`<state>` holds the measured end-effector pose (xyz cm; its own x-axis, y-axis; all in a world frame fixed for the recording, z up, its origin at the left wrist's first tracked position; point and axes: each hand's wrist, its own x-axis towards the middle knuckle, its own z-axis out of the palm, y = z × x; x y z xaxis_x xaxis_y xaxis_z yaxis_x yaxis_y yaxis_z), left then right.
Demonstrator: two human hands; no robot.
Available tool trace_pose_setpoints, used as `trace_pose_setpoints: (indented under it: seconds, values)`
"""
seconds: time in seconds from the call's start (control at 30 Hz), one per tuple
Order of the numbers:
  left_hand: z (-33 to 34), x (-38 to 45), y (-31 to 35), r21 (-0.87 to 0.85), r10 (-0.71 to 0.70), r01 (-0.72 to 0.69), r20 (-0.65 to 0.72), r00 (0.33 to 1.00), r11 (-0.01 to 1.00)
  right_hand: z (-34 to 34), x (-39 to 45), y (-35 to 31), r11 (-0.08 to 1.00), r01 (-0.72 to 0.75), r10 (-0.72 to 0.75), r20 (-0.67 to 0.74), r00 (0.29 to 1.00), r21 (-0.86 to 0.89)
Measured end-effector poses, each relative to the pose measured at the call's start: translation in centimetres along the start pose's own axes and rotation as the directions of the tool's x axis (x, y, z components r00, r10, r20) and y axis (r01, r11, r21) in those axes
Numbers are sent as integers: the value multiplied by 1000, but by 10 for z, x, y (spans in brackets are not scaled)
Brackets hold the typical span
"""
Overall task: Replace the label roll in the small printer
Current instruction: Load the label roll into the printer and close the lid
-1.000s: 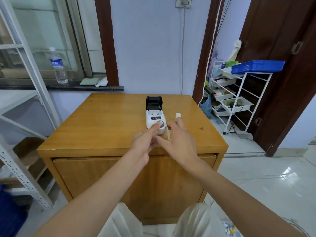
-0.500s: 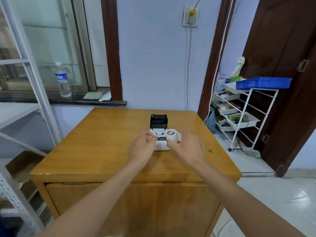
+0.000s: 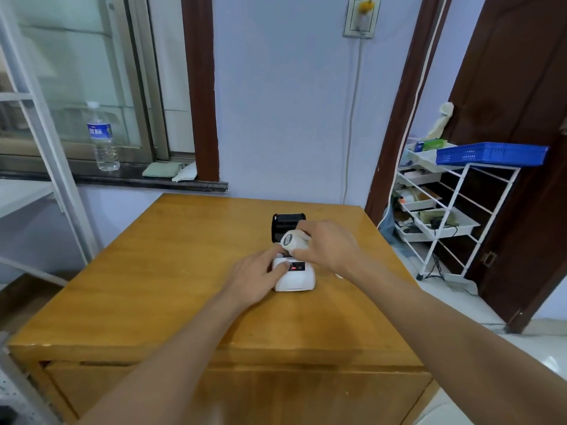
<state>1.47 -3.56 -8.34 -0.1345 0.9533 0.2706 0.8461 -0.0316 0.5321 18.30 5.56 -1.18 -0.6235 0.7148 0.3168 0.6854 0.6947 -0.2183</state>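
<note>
A small white printer (image 3: pixel 295 277) sits on the wooden table (image 3: pixel 171 271), its black lid (image 3: pixel 287 223) standing open at the back. My right hand (image 3: pixel 329 244) holds a white label roll (image 3: pixel 291 240) just above the printer's open compartment. My left hand (image 3: pixel 256 277) rests on the printer's left side, thumb on its front panel near a red light. The compartment itself is hidden behind the roll and my fingers.
A water bottle (image 3: pixel 102 137) and a folded cloth (image 3: pixel 161 170) sit on the windowsill at the back left. A white wire rack (image 3: pixel 441 216) with a blue tray (image 3: pixel 491 154) stands to the right by a dark door. A metal shelf frame (image 3: pixel 52 154) stands at left.
The right hand has carried the label roll from the printer's right side to above its open compartment. The left hand has settled on the printer's body. The camera has moved closer.
</note>
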Motion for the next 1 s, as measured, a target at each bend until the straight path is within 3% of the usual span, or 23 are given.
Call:
trace_pose_setpoints:
  seconds: [0.1, 0.23, 0.33, 0.5, 0.63, 0.83, 1.0]
  values:
    - [0, 4, -5, -53, -27, 26, -31, 999, 998, 6, 9, 4, 996, -13, 10, 33, 999, 85]
    - [4, 5, -8, -103, -21, 17, -38, 999, 995, 0, 17, 15, 991, -53, 26, 213, 977, 123]
    - [5, 6, -9, -116, -14, 8, -52, 999, 993, -4, 24, 19, 1000, 6, -14, 294, 956, 26]
    - [5, 6, -12, -129, -4, -4, -60, 998, 992, -4, 36, 3, 947, 204, -110, 347, 931, -248]
    - [6, 6, -12, -137, 10, -19, -67, 998, 990, 2, 38, -1, 873, 318, -192, 338, 921, -369]
    - [6, 6, -13, -149, 9, -19, -63, 998, 989, 8, 39, -3, 854, 355, -231, 334, 914, -381]
    - [7, 7, -13, -162, 0, -10, -66, 998, 987, 9, 40, 4, 926, 283, -193, 332, 923, -249]
